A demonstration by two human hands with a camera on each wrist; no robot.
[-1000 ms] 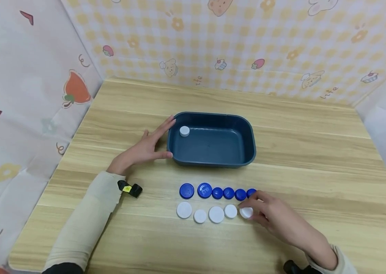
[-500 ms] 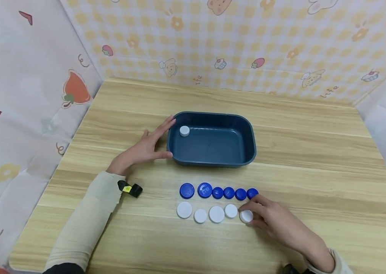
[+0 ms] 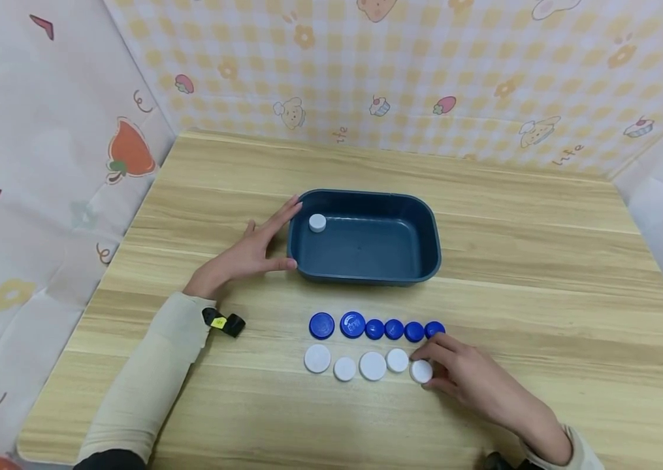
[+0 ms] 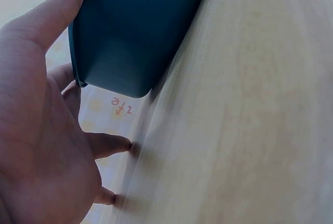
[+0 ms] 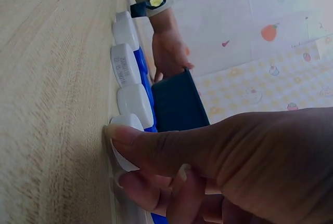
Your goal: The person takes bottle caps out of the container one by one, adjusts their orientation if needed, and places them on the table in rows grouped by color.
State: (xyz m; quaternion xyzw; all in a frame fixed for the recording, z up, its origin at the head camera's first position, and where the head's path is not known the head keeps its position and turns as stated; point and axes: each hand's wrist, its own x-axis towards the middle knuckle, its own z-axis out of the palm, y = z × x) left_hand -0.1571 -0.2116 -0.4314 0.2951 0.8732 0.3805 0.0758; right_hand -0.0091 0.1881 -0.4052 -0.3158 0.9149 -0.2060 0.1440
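Note:
My right hand [image 3: 481,382] holds a white bottle cap [image 3: 422,371] between thumb and fingers, at the right end of a row of white caps. In the right wrist view, the thumb covers part of this cap [image 5: 125,151], which stands close to the tabletop. My left hand [image 3: 243,254] rests against the left end of a dark blue plastic basin [image 3: 366,281], fingers spread and fairly straight. Its thumb touches the front corner and its index finger the back corner. One white cap [image 3: 317,223] lies inside the basin, at its left. In the left wrist view, two other fingertips reach the table.
Several blue caps [image 3: 353,324] form a row between the basin and the white caps [image 3: 372,366]. All lie on a wood-grain table [image 3: 543,274]. A patterned cloth wall [image 3: 413,72] stands behind the table, and another white cloth [image 3: 43,215] hangs at the left.
The white cap under my right hand has shifted slightly toward the table's near edge, away from the blue caps. The right fingers moved with it. My left hand stays on the basin.

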